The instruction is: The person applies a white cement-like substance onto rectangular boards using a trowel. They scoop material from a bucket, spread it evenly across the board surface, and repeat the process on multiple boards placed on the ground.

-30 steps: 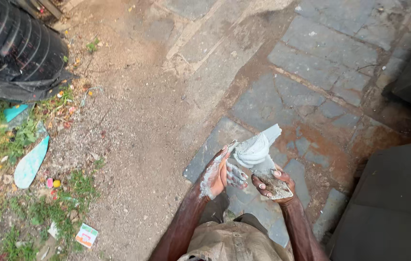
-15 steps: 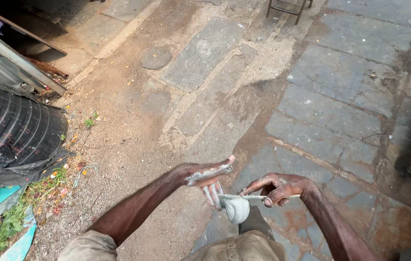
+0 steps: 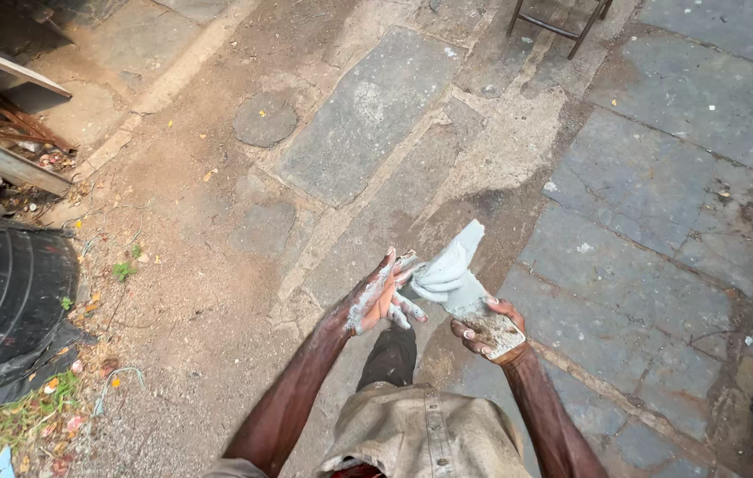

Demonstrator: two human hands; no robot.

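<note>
Far out to the left of my fingers a black tyre is lying on the dirt, with weeds and scraps of litter below it and metal bars above it. Between the tyre and my hands a round stone is sitting in the sandy ground.

I am holding my left hand palm up, the fingers spread and loose, gripping nothing; grey-white paste is smeared over the palm and fingertips. The tips are just touching the edge of the cloth.

The cloth is a pale blue-grey rag, bunched up, standing between my two hands and sticking up and away from me past my right fingers. Its lower end is tucked into my right hand.

I am clenching my right hand around that lower end, fingers curled in, the palm caked with the same gritty paste.

Below my hands my dusty trousers are showing, and my shoe is sitting just under my left fingers. To the right of my fingers grey paving stones are spreading out, and well above them the legs of a metal chair are standing at the top edge.
</note>
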